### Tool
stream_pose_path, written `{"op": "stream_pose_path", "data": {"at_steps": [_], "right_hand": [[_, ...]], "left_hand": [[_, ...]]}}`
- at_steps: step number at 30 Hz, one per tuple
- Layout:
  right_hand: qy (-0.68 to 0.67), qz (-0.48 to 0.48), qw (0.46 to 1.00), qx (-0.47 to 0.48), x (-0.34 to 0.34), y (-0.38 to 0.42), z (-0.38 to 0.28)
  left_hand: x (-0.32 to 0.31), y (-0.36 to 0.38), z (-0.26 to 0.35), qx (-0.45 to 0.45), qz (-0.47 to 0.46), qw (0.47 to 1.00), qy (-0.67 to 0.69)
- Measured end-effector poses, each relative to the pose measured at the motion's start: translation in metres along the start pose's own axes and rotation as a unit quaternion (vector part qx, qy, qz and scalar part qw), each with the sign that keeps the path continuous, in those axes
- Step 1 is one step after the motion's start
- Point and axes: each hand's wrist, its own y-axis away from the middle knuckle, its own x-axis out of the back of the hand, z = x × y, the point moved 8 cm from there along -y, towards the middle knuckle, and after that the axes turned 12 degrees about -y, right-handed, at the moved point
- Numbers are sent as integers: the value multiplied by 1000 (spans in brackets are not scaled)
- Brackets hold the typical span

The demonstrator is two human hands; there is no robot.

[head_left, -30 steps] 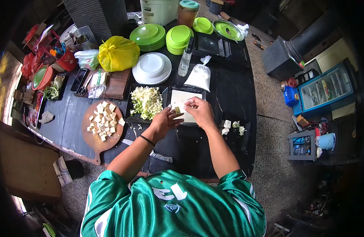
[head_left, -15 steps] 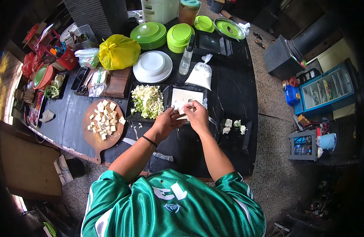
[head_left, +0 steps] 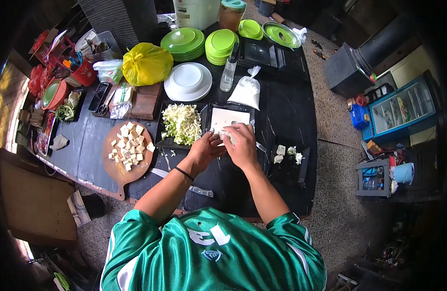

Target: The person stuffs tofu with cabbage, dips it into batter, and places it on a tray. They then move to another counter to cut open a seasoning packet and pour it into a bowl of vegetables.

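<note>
On the bench (head_left: 289, 111), a yellow bag (head_left: 146, 65) stood beside a stack of green plates (head_left: 182, 42). White plates (head_left: 187, 83) lay nearer, left of a clear bottle (head_left: 227, 77). A red container (head_left: 85, 75) stood farther left; a light-blue bucket (head_left: 401, 173), off to the right.

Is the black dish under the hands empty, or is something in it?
Not empty: a smooth white layer covers the visible floor of the black dish; its depth cannot be told.
</note>
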Motion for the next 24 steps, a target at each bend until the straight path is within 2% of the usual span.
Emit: {"op": "stream_pose_path", "data": {"at_steps": [4,7,16,24], "right_hand": [[74,-39,994,67,-7,9,-2],[104,-26,991,82,-10,13,-4],[149,26,983,105,-15,23,-9],[136,20,984,111,-15,25,-14]], "left_hand": [[-5,2,3,-23,-14,999,20],[-4,1,-1,-15,-12,999,38],[-8,0,-6,-32,-5,999,43],[9,-11,-15,-49,25,998,38]]}}
